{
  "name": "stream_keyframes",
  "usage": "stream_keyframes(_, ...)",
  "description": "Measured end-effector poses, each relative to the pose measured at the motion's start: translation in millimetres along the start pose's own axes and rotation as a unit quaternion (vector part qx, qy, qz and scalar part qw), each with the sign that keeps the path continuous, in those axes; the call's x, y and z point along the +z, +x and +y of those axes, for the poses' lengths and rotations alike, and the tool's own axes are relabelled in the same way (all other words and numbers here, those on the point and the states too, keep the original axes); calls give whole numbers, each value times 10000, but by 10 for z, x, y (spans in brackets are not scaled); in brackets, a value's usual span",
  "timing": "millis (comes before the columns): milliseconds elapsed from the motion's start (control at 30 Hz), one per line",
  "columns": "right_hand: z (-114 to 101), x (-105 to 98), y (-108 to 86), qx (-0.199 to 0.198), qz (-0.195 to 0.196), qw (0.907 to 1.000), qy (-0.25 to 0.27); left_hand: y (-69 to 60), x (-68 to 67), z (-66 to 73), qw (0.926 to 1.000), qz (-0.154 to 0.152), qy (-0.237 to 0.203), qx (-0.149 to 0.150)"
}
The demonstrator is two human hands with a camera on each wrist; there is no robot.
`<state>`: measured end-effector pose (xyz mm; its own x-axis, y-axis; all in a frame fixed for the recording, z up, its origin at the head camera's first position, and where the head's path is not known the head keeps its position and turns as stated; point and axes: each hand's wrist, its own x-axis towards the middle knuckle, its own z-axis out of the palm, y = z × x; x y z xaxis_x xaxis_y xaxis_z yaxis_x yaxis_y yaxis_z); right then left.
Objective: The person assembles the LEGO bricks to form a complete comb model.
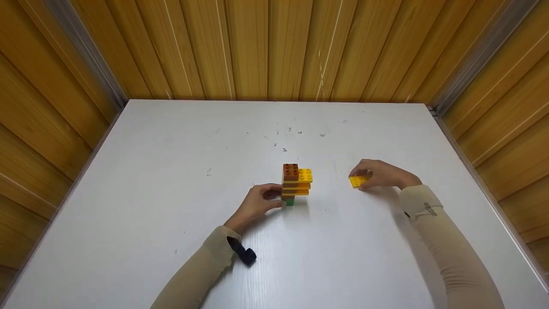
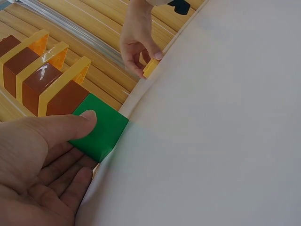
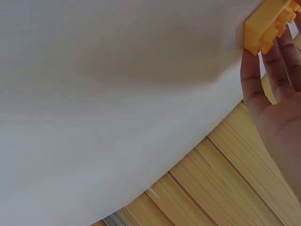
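Observation:
A tower of toy building bricks stands upright on the white table, with a green brick (image 2: 106,129) at its base. Above it, brown bricks (image 1: 290,171) alternate with flat yellow bricks (image 1: 306,175) that jut out to the right. My left hand (image 1: 257,201) grips the tower low down; its thumb presses the green brick in the left wrist view, with the fingers behind. Off to the right, my right hand (image 1: 379,174) pinches a loose yellow brick (image 3: 265,26) by its sides, studs showing. That brick is at or just over the tabletop; I cannot tell which.
The white table (image 1: 171,150) carries small dark marks toward its far side. Wood-patterned panels (image 1: 253,51) wall it in at the back and both sides. A black strap end (image 1: 244,252) hangs from the left cuff.

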<state>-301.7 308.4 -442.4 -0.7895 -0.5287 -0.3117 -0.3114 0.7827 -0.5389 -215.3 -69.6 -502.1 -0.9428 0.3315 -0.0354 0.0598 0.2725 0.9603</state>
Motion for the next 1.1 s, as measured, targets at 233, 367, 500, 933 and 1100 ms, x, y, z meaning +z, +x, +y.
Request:
stream_keyframes(233,19,26,65,-253,80,9996,103,-2,1,11,9999,-7,61,-81)
stream_keyframes(367,3,30,100,-212,94,9997,75,-6,6,20,9999,-17,79,-124)
stream_keyframes(500,-44,34,132,-98,91,9999,-21,-6,15,24,9998,-33,65,-188)
stream_keyframes(933,-297,7,204,-261,71,9995,-143,10,2,5,9996,-13,94,-262)
stream_keyframes(1100,-346,-41,221,-725,142,9972,-141,2,-4,4,9998,-13,129,-170)
